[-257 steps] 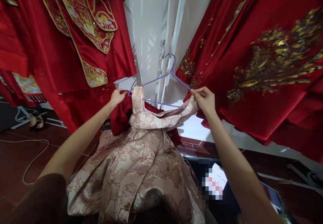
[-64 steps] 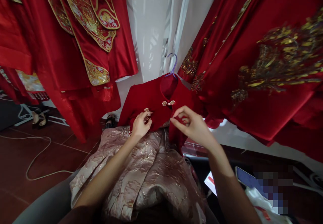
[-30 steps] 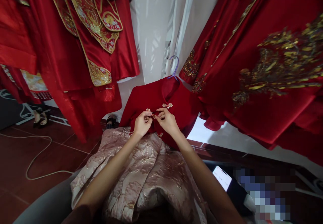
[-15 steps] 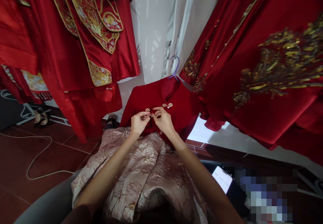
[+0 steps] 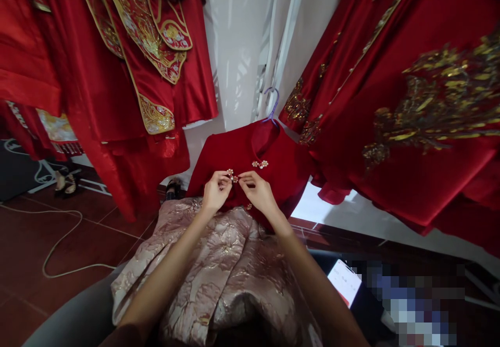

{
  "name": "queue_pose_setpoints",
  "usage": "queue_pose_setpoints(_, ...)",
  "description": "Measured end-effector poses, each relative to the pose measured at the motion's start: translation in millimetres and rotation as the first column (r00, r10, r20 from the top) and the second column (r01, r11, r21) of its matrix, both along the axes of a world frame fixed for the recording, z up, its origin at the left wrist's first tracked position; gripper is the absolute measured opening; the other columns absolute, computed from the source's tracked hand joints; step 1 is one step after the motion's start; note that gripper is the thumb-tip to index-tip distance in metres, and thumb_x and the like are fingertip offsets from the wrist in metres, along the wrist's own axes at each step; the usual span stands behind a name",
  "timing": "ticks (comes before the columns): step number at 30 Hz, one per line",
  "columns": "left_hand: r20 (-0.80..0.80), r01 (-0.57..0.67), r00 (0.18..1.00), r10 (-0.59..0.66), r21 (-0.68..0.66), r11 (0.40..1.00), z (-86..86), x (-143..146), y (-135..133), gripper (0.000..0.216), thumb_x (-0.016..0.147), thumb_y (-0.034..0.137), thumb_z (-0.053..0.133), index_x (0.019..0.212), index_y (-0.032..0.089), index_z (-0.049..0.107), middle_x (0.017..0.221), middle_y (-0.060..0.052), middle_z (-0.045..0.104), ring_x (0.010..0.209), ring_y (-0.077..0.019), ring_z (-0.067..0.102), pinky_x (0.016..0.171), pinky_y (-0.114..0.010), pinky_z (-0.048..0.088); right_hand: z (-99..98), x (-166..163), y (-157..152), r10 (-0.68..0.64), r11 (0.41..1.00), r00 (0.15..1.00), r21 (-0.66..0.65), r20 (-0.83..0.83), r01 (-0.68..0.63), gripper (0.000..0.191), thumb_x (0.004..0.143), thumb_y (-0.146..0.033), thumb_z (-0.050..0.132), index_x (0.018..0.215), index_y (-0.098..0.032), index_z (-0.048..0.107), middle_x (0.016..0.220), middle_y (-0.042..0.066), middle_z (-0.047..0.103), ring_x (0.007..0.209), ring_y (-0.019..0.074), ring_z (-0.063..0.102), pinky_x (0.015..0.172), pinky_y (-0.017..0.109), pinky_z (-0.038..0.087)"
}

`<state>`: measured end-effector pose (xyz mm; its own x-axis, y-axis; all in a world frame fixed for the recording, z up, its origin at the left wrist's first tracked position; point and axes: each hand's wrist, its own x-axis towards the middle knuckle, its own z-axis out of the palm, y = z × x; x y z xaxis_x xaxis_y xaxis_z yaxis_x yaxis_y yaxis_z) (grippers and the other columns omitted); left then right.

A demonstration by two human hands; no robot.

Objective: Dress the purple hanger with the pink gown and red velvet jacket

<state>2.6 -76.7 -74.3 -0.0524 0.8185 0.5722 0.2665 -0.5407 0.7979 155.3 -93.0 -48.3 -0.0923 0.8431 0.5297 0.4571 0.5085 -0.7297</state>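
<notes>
A red jacket (image 5: 219, 151) hangs in front of me on a purple hanger (image 5: 272, 108). At its front, a beaded flower-shaped clasp (image 5: 233, 177) lies between my fingers. My left hand (image 5: 216, 190) is closed in a pinch at the clasp's left flower. On the other side, the thumb and forefinger of my right hand (image 5: 258, 190) pinch its right end. Another flower clasp (image 5: 260, 164) sits at the collar, and a small flower ornament (image 5: 249, 207) shows below my right hand.
Red gold-embroidered garments (image 5: 195, 65) hang at left, and a sequined red dress (image 5: 390, 190) at right. Shiny pink brocade fabric (image 5: 211, 284) covers my lap. A lit phone (image 5: 344, 281) lies at lower right. On the tiled floor are a white cable (image 5: 58, 253) and heeled sandals (image 5: 66, 184).
My right hand has shifted slightly to the right, and more of the clasp between my hands now shows. My left hand stays nearly in place.
</notes>
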Motion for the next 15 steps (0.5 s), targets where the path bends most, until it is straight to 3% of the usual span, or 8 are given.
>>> queue_pose_setpoints(4,0.032,-0.022,0.999,0.024,-0.039,0.999,-24.1,7.8,-11.6,0.023,0.076,0.02,0.056,0.099,0.018,0.056,0.081,-0.002,0.064,0.063,-0.0084,0.058,0.057,-0.019,0.049,-3.7,21.8,-18.7,0.038,0.997,0.998,-0.072,0.043,-0.034,0.014,0.082,-0.027,0.054,0.088,-0.02,0.064,0.086,0.003,0.07,0.079,0.0142,0.067,0.074,0.027,0.053)
queue_pose_setpoints(8,-0.082,0.017,0.996,-0.023,-0.072,0.997,-46.5,16.3,-25.3,0.031,0.077,0.02,0.055,0.107,0.017,0.056,0.086,-0.004,0.063,0.064,-0.009,0.058,0.057,-0.02,0.049,-3.2,37.9,-22.9,0.03,0.996,0.996,-0.092,0.089,-0.022,0.014,0.082,-0.027,0.056,0.087,-0.02,0.066,0.085,0.003,0.071,0.078,0.0145,0.067,0.074,0.026,0.052)
queue_pose_setpoints(15,-0.271,-0.091,0.961,0.058,-0.111,0.99,-60.1,16.1,-32.2,0.072,0.078,0.02,0.052,0.143,0.019,0.022,0.088,-0.003,0.063,0.06,-0.01,0.055,0.064,-0.024,0.047,0.0,51.4,-19.0,0.014,0.987,0.999,-0.162,0.047,-0.006,0.016,0.081,-0.028,0.057,0.089,-0.018,0.066,0.085,0.004,0.071,0.073,0.0143,0.067,0.069,0.025,0.053)
